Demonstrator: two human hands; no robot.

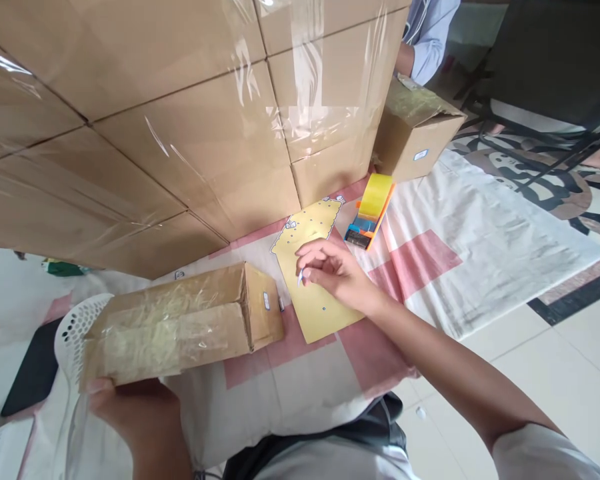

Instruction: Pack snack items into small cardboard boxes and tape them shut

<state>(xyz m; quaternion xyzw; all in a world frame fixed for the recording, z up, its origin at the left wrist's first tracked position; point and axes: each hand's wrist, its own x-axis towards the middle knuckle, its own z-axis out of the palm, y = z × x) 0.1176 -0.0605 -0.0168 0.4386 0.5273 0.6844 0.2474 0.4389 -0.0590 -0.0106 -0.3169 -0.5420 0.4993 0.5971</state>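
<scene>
Left hand (130,407) gripped the near end of the taped carton (180,323). Right of the carton, right hand (335,273) pinched a small white sticker (301,276) above the yellow backing sheet (313,267); beyond, a tape dispenser (371,210).

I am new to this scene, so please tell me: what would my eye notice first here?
A wall of wrapped cardboard boxes fills the upper left. Below it, the left hand holds a small taped box, while the right hand pinches a small sticker over a yellow sheet.
</scene>
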